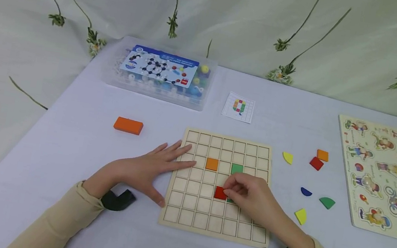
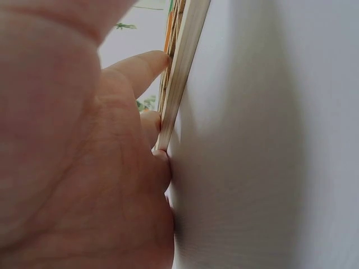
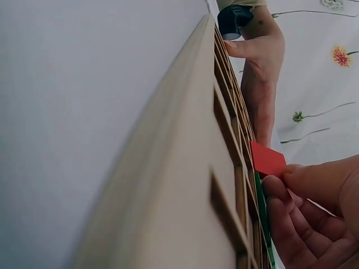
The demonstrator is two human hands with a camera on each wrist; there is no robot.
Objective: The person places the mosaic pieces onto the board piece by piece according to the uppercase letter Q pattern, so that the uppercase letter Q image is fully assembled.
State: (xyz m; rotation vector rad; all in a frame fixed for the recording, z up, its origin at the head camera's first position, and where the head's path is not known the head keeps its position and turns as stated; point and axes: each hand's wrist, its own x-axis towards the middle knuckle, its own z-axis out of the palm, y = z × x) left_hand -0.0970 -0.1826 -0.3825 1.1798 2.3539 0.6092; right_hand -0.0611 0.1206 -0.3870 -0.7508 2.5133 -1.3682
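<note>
A wooden grid board (image 1: pixel 201 218) lies on the table. My left hand (image 1: pixel 144 170) is spread over its left edge, fingers extended onto the cells and thumb at the lower left side. Thumb and fingers of my right hand (image 1: pixel 254 198) pinch a red square tile (image 1: pixel 220 193); in the right wrist view the red tile (image 3: pixel 267 159) tilts up from the grid, beside a green piece (image 3: pixel 262 207). An orange tile (image 1: pixel 212 164) and a green tile (image 1: pixel 237 169) lie in cells farther up. The right fingers partly cover another green piece below.
Right of the board lie loose yellow, blue, green, red (image 1: pixel 316 163) and orange pieces. A picture puzzle board (image 1: pixel 388 180) is at the far right. Behind are a small pattern card (image 1: pixel 238 107) and a clear plastic box (image 1: pixel 160 72). An orange block (image 1: pixel 128 126) lies at the left.
</note>
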